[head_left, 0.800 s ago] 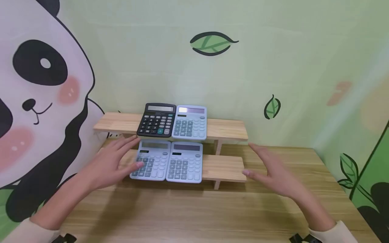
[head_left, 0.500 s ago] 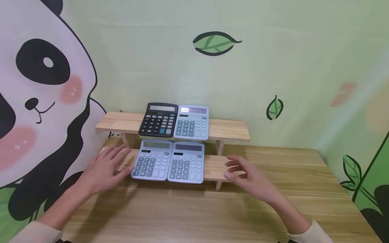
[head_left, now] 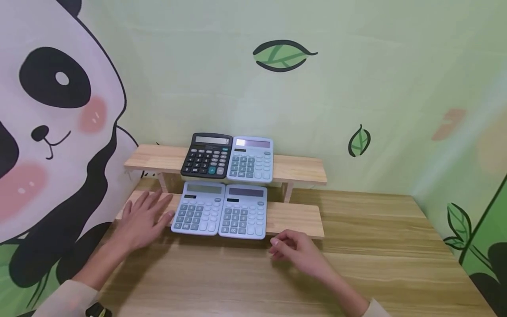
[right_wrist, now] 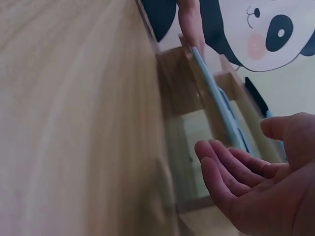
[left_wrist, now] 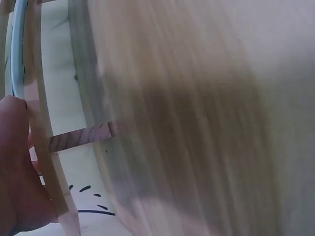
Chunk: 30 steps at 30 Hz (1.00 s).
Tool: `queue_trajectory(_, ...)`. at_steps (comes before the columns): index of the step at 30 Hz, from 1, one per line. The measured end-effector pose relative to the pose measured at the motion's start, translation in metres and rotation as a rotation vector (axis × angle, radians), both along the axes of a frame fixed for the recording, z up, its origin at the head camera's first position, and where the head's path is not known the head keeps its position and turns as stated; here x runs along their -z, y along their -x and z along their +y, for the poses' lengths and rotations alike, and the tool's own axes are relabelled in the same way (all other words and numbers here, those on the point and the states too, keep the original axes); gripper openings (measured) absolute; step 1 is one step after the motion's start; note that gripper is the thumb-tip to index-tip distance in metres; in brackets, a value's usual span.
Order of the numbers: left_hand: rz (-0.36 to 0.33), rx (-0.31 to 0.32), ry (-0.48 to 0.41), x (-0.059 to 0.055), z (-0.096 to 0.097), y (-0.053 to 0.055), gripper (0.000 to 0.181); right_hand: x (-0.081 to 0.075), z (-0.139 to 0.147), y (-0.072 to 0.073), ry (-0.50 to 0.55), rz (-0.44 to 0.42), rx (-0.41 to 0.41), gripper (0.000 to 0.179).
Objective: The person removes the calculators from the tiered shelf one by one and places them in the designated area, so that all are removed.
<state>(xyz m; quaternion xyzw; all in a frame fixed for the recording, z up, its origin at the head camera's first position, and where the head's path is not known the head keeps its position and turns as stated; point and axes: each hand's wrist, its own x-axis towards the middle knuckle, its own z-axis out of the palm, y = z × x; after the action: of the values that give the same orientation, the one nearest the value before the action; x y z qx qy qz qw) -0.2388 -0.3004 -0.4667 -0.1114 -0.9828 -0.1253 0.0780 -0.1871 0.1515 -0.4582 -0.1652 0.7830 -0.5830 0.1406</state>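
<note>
Two light blue calculators lie side by side on the lower wooden shelf (head_left: 295, 219), the left calculator (head_left: 198, 209) against the right calculator (head_left: 242, 212). My left hand (head_left: 143, 220) spreads its fingers over the shelf's left end, thumb tip right at the left calculator's edge. In the left wrist view that hand (left_wrist: 17, 172) sits beside the shelf edge, below the calculator's side (left_wrist: 18, 49). Just in front of the lower shelf, near the right calculator's lower corner, is my right hand (head_left: 297, 253). The right wrist view shows its fingers (right_wrist: 221, 172) loosely bent, holding nothing.
Behind, a higher wooden shelf (head_left: 303, 168) bears a black calculator (head_left: 207, 156) and another light blue calculator (head_left: 250, 159). Both shelves stand on a wood-grain table (head_left: 222, 281). A wall (head_left: 190, 66) printed with a panda and leaves rises at the back.
My right hand has come left and nearer, from beyond the shelves' right end to the lower shelf's front, its fingers bending. My left hand has drawn left and down, off the left calculator.
</note>
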Motion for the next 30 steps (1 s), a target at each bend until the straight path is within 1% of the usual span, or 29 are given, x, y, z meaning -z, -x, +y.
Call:
queue_trajectory(3, -0.007, -0.01, 0.006, 0.003, 0.001, 0.0, 0.068, 0.009, -0.008, -0.001, 0.063, -0.086, -0.023, 0.044)
queue_trajectory(6, 0.001, -0.017, 0.012, 0.007, 0.002, -0.002, 0.069, 0.017, -0.017, -0.001, 0.126, -0.166, -0.02, 0.047)
queue_trajectory(10, 0.008, -0.023, 0.033, 0.006, 0.004, -0.002, 0.069, 0.024, -0.028, 0.001, 0.232, -0.271, 0.014, 0.049)
queue_trajectory(13, 0.012, -0.028, 0.046, 0.006, 0.005, -0.003, 0.069, 0.026, -0.036, 0.002, 0.326, -0.347, 0.052, 0.053)
queue_trajectory(16, 0.028, -0.032, 0.05, 0.006, 0.006, -0.003, 0.068, 0.024, -0.042, 0.003, 0.411, -0.401, 0.086, 0.055)
queue_trajectory(18, 0.035, -0.034, 0.05, 0.007, 0.006, -0.002, 0.069, 0.024, -0.045, 0.004, 0.462, -0.43, 0.102, 0.054)
queue_trajectory(21, 0.04, -0.038, 0.051, 0.008, 0.006, -0.002, 0.069, 0.023, -0.049, 0.004, 0.505, -0.452, 0.123, 0.05)
queue_trajectory(25, 0.04, -0.04, 0.05, 0.009, 0.006, -0.003, 0.068, 0.024, -0.052, 0.002, 0.529, -0.461, 0.143, 0.047)
queue_trajectory(30, 0.038, -0.041, 0.049, 0.009, 0.007, -0.003, 0.069, 0.025, -0.052, 0.001, 0.538, -0.467, 0.146, 0.044)
